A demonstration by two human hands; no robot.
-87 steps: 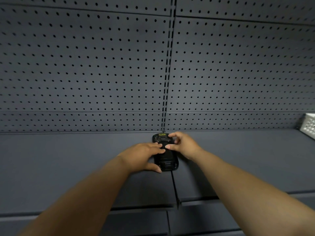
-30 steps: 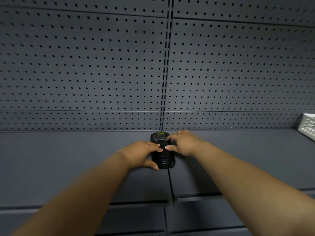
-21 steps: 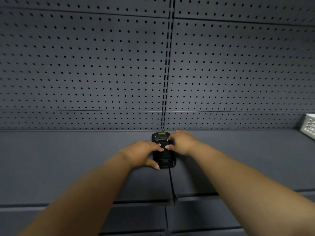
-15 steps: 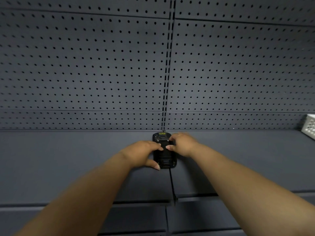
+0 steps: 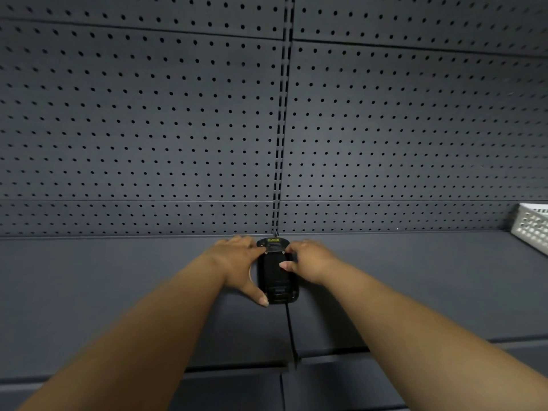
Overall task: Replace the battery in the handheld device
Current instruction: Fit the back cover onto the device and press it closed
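A black handheld device (image 5: 278, 280) lies back-up on the dark grey shelf (image 5: 118, 286), close to the pegboard wall, with a small yellow label at its far end. My left hand (image 5: 237, 262) grips its left side, thumb stretched down to the near left corner and fingers at the far end. My right hand (image 5: 307, 261) holds the right side, thumb pressed on the middle of the back. No loose battery is in sight.
A dark pegboard wall (image 5: 148, 129) rises right behind the device, split by a slotted upright (image 5: 280, 143). A white perforated basket (image 5: 532, 225) stands on the shelf at the far right. A seam between two shelf boards (image 5: 292, 336) runs toward me from under the device.
My left fingers have slid off the back of the device to its far left side, and my left thumb now reaches the near corner. The device has stayed in place on the shelf.
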